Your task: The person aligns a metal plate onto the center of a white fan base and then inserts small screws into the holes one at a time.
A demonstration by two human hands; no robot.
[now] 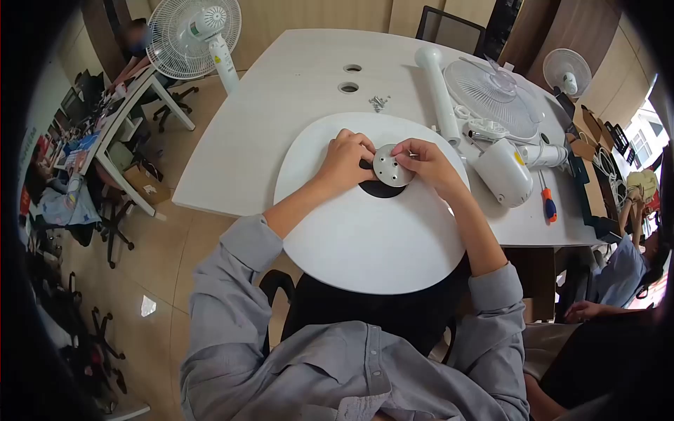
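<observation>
Honestly, w/ both the left hand [345, 160] & right hand [423, 163] pinching the metal disc [392, 166] over the hole in the white fan base [365, 238] half off the table [281, 105], base could tip or disc slip.

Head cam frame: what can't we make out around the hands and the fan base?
- Dark centre opening of the white fan base: mostly covered by the metal disc and both hands.
- Left hand and right hand fingertips: curled around the disc, grip unclear.
- Screws: too small to count.
</observation>
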